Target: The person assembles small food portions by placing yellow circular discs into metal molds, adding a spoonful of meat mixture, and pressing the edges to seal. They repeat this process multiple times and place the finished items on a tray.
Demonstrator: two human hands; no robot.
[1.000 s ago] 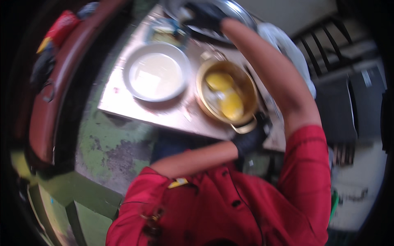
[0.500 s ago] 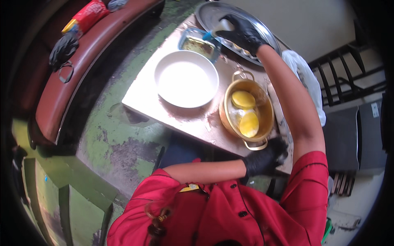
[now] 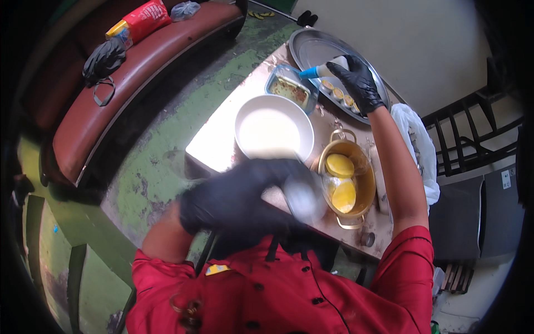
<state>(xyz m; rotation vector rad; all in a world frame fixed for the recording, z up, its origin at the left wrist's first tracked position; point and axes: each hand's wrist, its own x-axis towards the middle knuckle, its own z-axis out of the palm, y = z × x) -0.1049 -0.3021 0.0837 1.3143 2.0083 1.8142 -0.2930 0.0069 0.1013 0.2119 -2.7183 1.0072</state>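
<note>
My left hand point(image 3: 239, 195), in a black glove, is smeared by motion in front of the table's near edge. Its thumb and fingers close round a small silvery round cup point(image 3: 305, 199), also blurred. At the far side, my gloved right hand point(image 3: 359, 80) grips a white-handled brush point(image 3: 332, 68) with a blue end, which points left over a glass dish point(image 3: 289, 92) with yellowish, brown-flecked contents. Under that hand, a large round metal tray point(image 3: 311, 47) bears several small silvery cups point(image 3: 337, 93) with yellow inside.
A white bowl point(image 3: 240, 131) stands on the table's left part. To its right is a golden oval pot point(image 3: 364, 192) holding two yellow rounds point(image 3: 344, 197). A small dark round piece point(image 3: 367, 239) lies near it. A white plastic bag point(image 3: 417, 139) hangs at the right edge; a brown sofa point(image 3: 150, 72) is far left.
My left hand has swung from beside the pot's near handle to the left and up, now with a cup. The brush has come away from the dish rightward. The view has shifted.
</note>
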